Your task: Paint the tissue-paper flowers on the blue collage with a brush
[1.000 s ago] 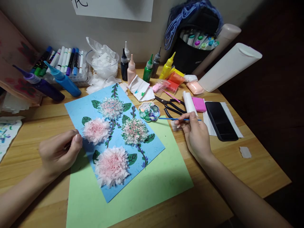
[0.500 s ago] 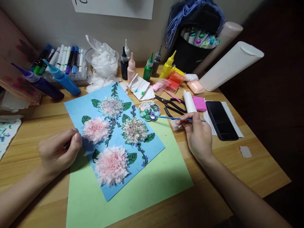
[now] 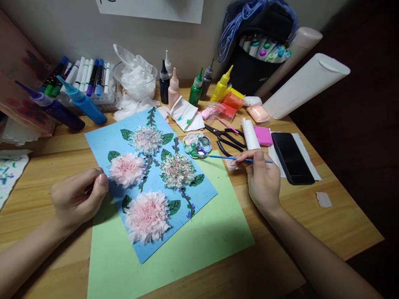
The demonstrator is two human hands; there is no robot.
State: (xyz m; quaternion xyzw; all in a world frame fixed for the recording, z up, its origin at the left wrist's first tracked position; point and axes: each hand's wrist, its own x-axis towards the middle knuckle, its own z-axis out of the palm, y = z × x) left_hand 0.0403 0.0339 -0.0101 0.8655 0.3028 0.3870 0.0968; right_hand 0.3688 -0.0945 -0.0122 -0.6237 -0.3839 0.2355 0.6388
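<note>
My right hand (image 3: 262, 178) pinches a thin blue paintbrush (image 3: 224, 157), its tip at the lower edge of a flower-shaped paint palette (image 3: 197, 145) smeared with green, white and purple. Beside the palette lies a blue sheet (image 3: 190, 187) bearing painted leaves, stems and several ruffled tissue-paper flowers. One of these flowers (image 3: 177, 170) has green-tinted tips; the lowest flower (image 3: 148, 216) is plain pale pink. Curled into a fist, my left hand (image 3: 79, 195) rests at the sheet's left edge, with nothing visible in it.
Under the blue sheet is a green sheet (image 3: 218, 232). Black-handled pliers (image 3: 226, 137), a phone (image 3: 292, 158) and a crumpled, paint-stained tissue (image 3: 187, 114) lie around the palette. Paint bottles (image 3: 195, 89), a tub of tissue pieces (image 3: 137, 81) and markers (image 3: 84, 77) line the back.
The brush tip has dipped slightly lower on the palette, and my right hand has shifted a little down and right. My left hand stays in place.
</note>
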